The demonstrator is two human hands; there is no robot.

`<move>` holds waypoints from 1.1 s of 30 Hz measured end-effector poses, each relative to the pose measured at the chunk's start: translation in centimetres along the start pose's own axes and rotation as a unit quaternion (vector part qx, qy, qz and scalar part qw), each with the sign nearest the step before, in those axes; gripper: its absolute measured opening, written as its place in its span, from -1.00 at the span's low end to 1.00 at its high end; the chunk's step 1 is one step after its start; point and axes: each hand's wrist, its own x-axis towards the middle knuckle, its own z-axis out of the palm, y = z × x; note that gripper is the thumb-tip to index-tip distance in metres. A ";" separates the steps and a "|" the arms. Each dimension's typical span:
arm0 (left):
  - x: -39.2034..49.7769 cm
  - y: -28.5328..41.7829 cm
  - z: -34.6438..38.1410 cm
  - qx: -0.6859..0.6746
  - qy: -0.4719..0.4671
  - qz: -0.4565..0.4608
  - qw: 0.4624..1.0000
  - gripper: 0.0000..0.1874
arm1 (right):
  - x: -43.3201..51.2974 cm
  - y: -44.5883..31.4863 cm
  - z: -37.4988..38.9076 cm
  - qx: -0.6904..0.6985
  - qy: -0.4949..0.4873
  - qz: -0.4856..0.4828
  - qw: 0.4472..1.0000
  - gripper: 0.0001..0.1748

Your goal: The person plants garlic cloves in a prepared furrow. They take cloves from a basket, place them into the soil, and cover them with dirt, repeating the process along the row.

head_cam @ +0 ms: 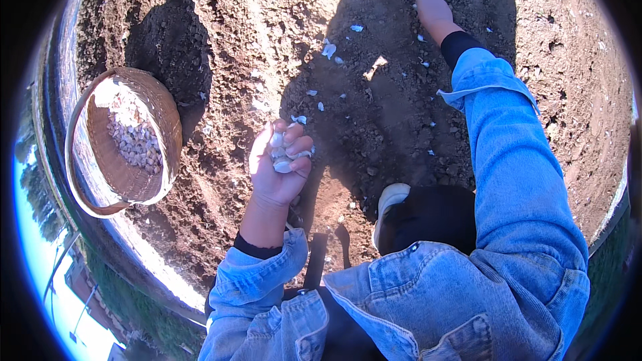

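Several whitish garlic cloves [282,153] lie in my left hand [281,160], its fingers curled over them, palm up above the soil. My right hand [434,10] reaches far forward and down to the shaded tilled soil [386,110]. A small pale tip, apparently a clove, shows at its fingertips; the rest of its grasp is hidden. Pale cloves or bits of skin lie scattered on the soil, one [421,38] just below my right hand and another [328,50] between the hands. To the left, a woven basket [170,120] with a hoop handle holds many more cloves [133,135].
My shoe [393,198] rests on the soil close to my body. Furrowed, clod-strewn ground [567,85] continues at the right. Beyond the basket, a pale strip and green plants [125,296] border the plot. My shadow covers the middle ground.
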 end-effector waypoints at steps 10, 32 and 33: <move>1.3 -0.1 0.5 0.036 0.034 -0.004 0.999 -0.77 | 0.8 -0.1 1.3 -0.023 -0.011 -0.059 0.998 -0.87; 5.8 0.7 -1.2 -0.055 -0.075 -0.040 0.995 -0.71 | -3.6 -3.7 -6.2 0.231 0.110 -0.032 0.966 -0.69; 5.8 0.8 -1.2 -0.040 -0.060 -0.024 0.997 -0.70 | -5.1 -5.2 -8.1 0.323 0.111 -0.055 0.938 -0.69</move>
